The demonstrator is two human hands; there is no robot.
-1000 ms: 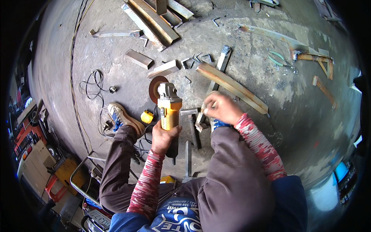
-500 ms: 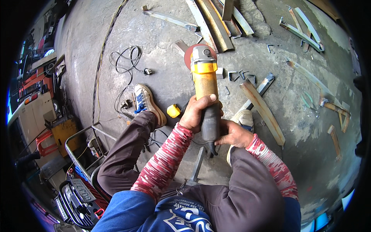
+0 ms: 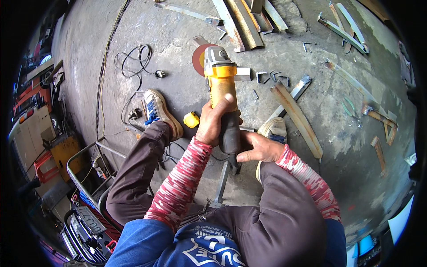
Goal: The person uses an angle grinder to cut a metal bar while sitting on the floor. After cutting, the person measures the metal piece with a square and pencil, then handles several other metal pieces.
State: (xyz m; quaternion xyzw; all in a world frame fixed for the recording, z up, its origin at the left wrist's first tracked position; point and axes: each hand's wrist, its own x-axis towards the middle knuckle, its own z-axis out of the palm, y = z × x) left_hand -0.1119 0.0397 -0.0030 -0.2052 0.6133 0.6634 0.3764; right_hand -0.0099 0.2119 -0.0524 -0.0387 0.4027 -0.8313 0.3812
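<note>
My left hand (image 3: 212, 121) is wrapped round the body of a yellow and black angle grinder (image 3: 222, 91), its thumb lying across the top. The grinder is held above the floor between my feet, head pointing away from me. A reddish-brown disc (image 3: 199, 61) shows at the left of its grey metal head. At the rear end of the black handle, my right hand (image 3: 263, 147) has its thumb against the handle and its fingers partly hidden behind it. Past the grinder, a short pale metal piece (image 3: 243, 74) and small cut angle pieces (image 3: 262, 77) lie on the floor.
Long metal bars (image 3: 238, 22) lie ahead, and a rusty angle bar (image 3: 297, 120) rests by my right shoe (image 3: 273, 130). A black cable (image 3: 141, 66) coils at the left. Nearby are a small yellow object (image 3: 191, 119), green-handled pliers (image 3: 348, 107) and a metal tube frame (image 3: 82, 180).
The grinder has turned a little, and more of its disc's face shows at the left. My right thumb has shifted at the handle's rear end. The whole view has moved slightly.
</note>
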